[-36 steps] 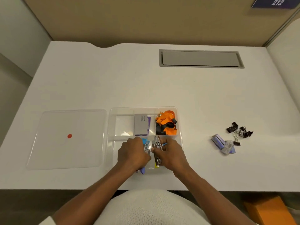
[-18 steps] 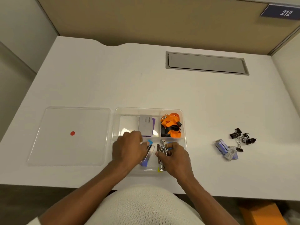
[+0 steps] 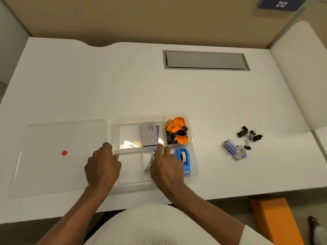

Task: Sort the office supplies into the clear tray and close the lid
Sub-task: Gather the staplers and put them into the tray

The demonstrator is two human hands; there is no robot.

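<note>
The clear tray (image 3: 150, 116) with several compartments sits near the table's front edge. An orange and black lanyard (image 3: 177, 132) fills its back right compartment. A grey card box (image 3: 149, 133) lies in the back middle one and a blue tape dispenser (image 3: 183, 160) in the front right. My right hand (image 3: 166, 168) lies over the front middle compartment, fingers closed on silver metal pieces (image 3: 149, 163). My left hand (image 3: 102, 167) curls over the tray's left rim. The clear lid (image 3: 58, 156) with a red dot lies flat to the left.
Black binder clips (image 3: 249, 134) and small purple boxes (image 3: 234, 150) lie loose on the white table to the right of the tray. A grey cable hatch (image 3: 206, 60) is set in the table at the back. An orange box (image 3: 276, 221) stands on the floor.
My left hand has moved left from the tray's front compartments to its left rim. The blue tape dispenser now shows in the front right compartment. My right hand stays on the metal pieces.
</note>
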